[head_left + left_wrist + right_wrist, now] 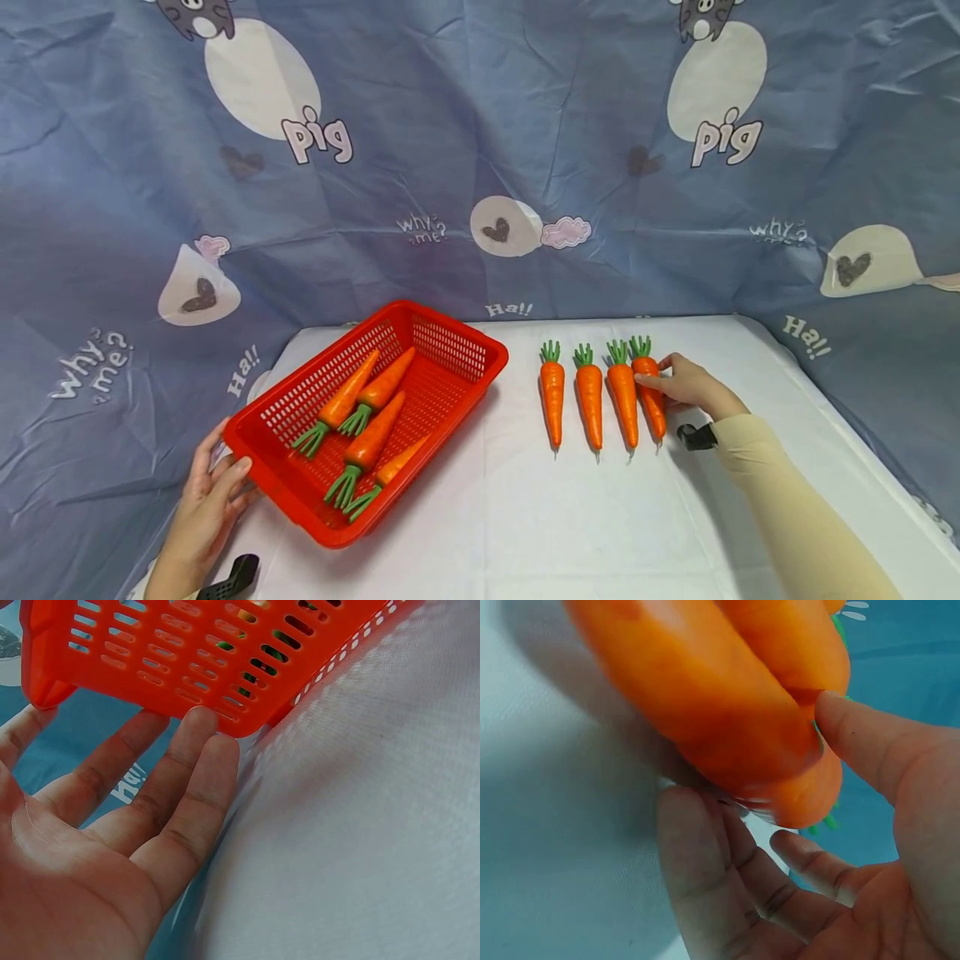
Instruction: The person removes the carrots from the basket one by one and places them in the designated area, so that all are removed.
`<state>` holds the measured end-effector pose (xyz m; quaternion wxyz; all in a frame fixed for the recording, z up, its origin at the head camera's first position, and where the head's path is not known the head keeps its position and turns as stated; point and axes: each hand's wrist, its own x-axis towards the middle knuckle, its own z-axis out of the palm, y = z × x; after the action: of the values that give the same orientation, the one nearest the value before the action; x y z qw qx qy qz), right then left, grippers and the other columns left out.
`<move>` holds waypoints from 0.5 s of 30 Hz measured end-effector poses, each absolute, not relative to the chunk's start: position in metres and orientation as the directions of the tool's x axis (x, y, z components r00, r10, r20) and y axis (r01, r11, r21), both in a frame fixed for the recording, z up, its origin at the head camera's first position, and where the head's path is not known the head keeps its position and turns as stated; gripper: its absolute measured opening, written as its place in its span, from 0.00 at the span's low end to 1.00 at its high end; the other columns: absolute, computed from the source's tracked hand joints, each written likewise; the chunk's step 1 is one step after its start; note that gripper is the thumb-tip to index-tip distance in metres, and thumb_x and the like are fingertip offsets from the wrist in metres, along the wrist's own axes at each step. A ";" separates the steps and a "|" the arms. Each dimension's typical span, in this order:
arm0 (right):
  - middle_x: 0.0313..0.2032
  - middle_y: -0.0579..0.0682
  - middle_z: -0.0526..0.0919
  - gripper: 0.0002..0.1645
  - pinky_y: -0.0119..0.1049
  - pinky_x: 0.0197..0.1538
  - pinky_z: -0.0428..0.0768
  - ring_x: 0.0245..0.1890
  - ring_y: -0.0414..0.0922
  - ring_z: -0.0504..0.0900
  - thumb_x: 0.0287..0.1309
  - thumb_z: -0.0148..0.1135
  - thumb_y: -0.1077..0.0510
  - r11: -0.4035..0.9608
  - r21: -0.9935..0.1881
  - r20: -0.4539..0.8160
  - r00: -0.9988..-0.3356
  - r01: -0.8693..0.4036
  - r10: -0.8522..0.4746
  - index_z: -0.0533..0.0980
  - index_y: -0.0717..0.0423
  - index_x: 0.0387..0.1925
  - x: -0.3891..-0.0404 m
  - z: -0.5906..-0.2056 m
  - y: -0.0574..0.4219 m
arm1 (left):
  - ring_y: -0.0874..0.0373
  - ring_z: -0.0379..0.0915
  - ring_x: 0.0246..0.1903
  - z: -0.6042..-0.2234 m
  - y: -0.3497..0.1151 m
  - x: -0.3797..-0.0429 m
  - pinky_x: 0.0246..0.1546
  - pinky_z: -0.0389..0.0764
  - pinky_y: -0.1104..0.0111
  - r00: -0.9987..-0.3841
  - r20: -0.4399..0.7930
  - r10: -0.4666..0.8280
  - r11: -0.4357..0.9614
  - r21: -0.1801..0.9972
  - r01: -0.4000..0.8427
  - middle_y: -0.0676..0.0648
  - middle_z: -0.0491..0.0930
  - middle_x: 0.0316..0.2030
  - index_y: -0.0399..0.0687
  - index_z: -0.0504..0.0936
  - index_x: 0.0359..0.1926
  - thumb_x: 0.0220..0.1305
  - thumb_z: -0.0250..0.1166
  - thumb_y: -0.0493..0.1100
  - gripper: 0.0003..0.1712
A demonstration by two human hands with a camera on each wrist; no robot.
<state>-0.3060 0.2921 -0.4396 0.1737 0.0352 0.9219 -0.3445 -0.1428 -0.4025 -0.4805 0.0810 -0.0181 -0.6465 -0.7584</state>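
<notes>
A red plastic basket [450, 412] with slotted walls sits at an angle on the left of the table. My left hand [202, 505] holds its near left corner, thumb on the rim, while the fingers touch the wall [161, 656] from outside. Several orange carrots with green tops, such as this carrot [380, 432], lie inside. To the right, more carrots lie side by side, tops away from me. My right hand [693, 385] grips the rightmost carrot [649, 398], thumb on its upper side and fingers beside it. In the right wrist view, this carrot [697, 682] hides part of its neighbour.
A white cloth [570, 517] covers the table. Behind it hangs a blue printed curtain [420, 150]. Left of the held carrot lie a close neighbour carrot [622, 392], a middle carrot [589, 400] and a leftmost carrot [552, 400].
</notes>
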 end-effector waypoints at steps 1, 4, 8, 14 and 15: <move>0.44 0.64 0.77 0.48 0.40 0.43 0.90 0.38 0.48 0.87 0.76 0.63 0.40 0.756 -0.627 -0.346 -0.937 0.188 -0.054 0.58 0.77 0.68 -0.306 -0.439 0.292 | 0.66 0.88 0.46 -0.481 -0.402 -0.143 0.42 0.89 0.70 -0.986 0.137 -0.097 -0.153 0.977 0.151 0.66 0.84 0.57 0.69 0.53 0.82 0.83 0.51 0.33 0.37; 0.46 0.66 0.77 0.48 0.42 0.45 0.91 0.41 0.51 0.88 0.76 0.63 0.39 0.756 -0.626 -0.349 -0.936 0.193 -0.050 0.57 0.77 0.69 -0.305 -0.436 0.293 | 0.66 0.88 0.46 -0.482 -0.402 -0.143 0.42 0.89 0.70 -0.985 0.147 -0.093 -0.157 0.974 0.160 0.65 0.84 0.57 0.68 0.52 0.82 0.83 0.51 0.33 0.38; 0.49 0.69 0.77 0.48 0.43 0.46 0.91 0.42 0.53 0.88 0.77 0.62 0.39 0.768 -0.614 -0.350 -0.935 0.184 -0.055 0.57 0.77 0.69 -0.304 -0.433 0.293 | 0.65 0.88 0.47 -0.482 -0.403 -0.142 0.42 0.89 0.69 -0.984 0.155 -0.086 -0.162 0.973 0.167 0.65 0.84 0.58 0.67 0.52 0.82 0.83 0.50 0.32 0.38; 0.47 0.70 0.76 0.47 0.45 0.44 0.92 0.46 0.57 0.87 0.77 0.61 0.40 0.771 -0.617 -0.323 -0.944 0.160 -0.063 0.56 0.77 0.70 -0.305 -0.425 0.292 | 0.66 0.87 0.48 -0.480 -0.403 -0.143 0.43 0.89 0.70 -0.985 0.141 -0.098 -0.137 0.979 0.153 0.65 0.83 0.59 0.69 0.52 0.82 0.83 0.52 0.34 0.38; 0.48 0.70 0.76 0.47 0.45 0.44 0.92 0.47 0.59 0.86 0.77 0.61 0.40 0.769 -0.619 -0.318 -0.946 0.160 -0.060 0.57 0.76 0.70 -0.305 -0.423 0.291 | 0.66 0.87 0.48 -0.480 -0.403 -0.144 0.43 0.89 0.70 -0.986 0.134 -0.100 -0.134 0.980 0.147 0.65 0.83 0.58 0.69 0.53 0.82 0.83 0.52 0.34 0.38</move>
<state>-0.3055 0.2914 -0.4234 0.1620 0.0269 0.9263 -0.3390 -0.1436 -0.4027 -0.4796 0.0821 -0.0178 -0.6528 -0.7528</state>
